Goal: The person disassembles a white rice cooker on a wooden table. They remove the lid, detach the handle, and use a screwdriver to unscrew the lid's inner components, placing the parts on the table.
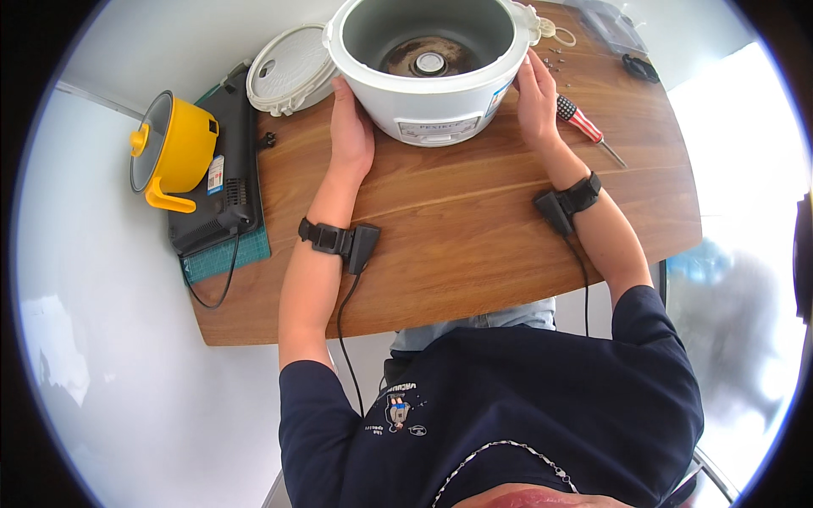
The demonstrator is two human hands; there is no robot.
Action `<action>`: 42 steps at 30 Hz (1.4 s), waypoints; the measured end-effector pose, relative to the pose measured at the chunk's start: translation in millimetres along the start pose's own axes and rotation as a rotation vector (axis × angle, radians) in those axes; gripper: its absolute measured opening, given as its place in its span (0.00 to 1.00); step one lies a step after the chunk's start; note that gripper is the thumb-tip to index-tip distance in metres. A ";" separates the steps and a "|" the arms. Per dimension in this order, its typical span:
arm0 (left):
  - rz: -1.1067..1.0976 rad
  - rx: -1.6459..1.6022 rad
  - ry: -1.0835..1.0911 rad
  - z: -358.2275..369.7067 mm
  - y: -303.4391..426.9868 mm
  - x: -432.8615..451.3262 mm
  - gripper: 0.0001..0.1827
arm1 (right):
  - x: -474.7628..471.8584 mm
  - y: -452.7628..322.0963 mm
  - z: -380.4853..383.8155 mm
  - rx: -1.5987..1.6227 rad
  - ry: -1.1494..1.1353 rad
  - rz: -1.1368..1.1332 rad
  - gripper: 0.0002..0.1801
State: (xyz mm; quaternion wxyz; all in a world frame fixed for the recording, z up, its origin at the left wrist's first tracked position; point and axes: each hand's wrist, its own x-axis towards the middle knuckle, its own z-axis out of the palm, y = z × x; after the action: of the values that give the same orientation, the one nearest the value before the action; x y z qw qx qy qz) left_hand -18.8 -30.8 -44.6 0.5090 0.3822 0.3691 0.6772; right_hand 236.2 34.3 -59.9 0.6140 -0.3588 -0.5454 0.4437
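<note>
Both my hands clasp the sides of a white rice cooker body (381, 98) at the far part of the table. My left hand (351, 130) presses against its left wall, and my right hand (537, 95) against the right wall, with the fingers partly hidden behind it. The cooker has no lid on it and its grey inside shows, with a browned bottom around a round central sensor (430, 63). A front panel with a label faces me. Beside my right hand lies a screwdriver (581, 119) with a stars-and-stripes handle, its tip pointing toward me.
Left of the cooker leans a round white lid part (292, 66). A yellow pot (184, 146) with a lid rests on a black appliance (238, 140) over a green cutting mat (254, 251). Small screws (551, 60), a black part (640, 68) and a clear plastic box (613, 28) lie right.
</note>
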 end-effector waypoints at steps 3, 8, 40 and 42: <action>-0.012 -0.012 0.017 2.8 2.7 -3.3 0.35 | 0.6 6.3 -3.7 -0.042 -0.011 -0.024 0.21; -0.005 -0.020 0.031 -2.3 -3.5 -0.5 0.36 | -1.8 10.5 -0.4 -0.011 -0.004 -0.028 0.24; -0.004 0.062 0.063 -1.2 -8.0 -2.6 0.40 | -8.7 -0.4 1.9 -0.011 -0.046 0.131 0.28; -0.015 0.058 0.068 -1.2 -6.7 -3.2 0.40 | -8.0 2.4 3.2 -0.010 -0.031 0.101 0.25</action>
State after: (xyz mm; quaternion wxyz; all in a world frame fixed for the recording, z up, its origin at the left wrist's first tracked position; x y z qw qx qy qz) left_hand -16.6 -32.6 -51.5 0.4900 0.3708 0.4086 0.6749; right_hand 232.5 27.5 -64.5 0.5802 -0.3821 -0.5383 0.4770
